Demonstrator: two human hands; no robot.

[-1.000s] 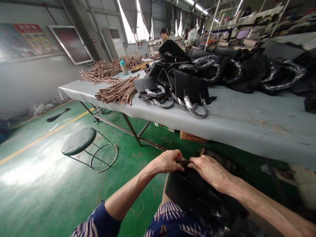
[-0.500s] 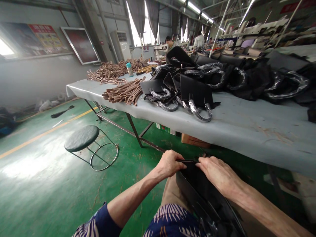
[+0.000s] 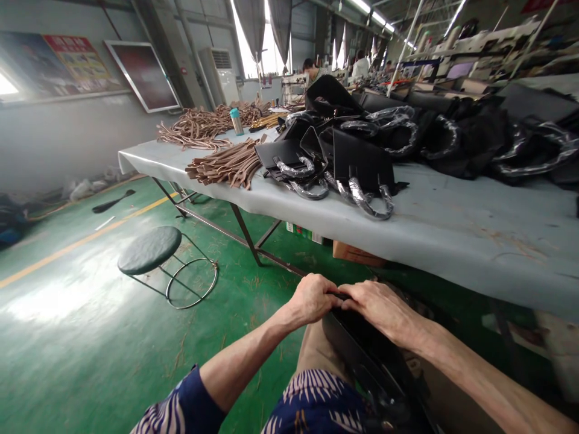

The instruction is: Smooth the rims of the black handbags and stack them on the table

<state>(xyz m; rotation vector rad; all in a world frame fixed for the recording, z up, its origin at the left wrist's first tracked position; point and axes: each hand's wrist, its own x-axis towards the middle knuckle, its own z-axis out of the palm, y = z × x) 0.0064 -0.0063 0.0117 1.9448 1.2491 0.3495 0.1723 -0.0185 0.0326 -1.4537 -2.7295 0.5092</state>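
The left hand [image 3: 315,299] and right hand [image 3: 379,308] both pinch the top edge of a black handbag [image 3: 350,340], in front of the long table [image 3: 434,241]. Brown straps [image 3: 226,164] and more black bags [image 3: 365,158] lie on the table.

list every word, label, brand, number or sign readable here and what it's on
None reads clearly.
Wall poster: pale characters on its red band, too blurred to read.
Framed board: no legible text.
Green-and-white box under the table: marks too small to read.
Brown carton: any print too faint.
Red banner, top right: cut off, blurred.
Held black item: none discernible.
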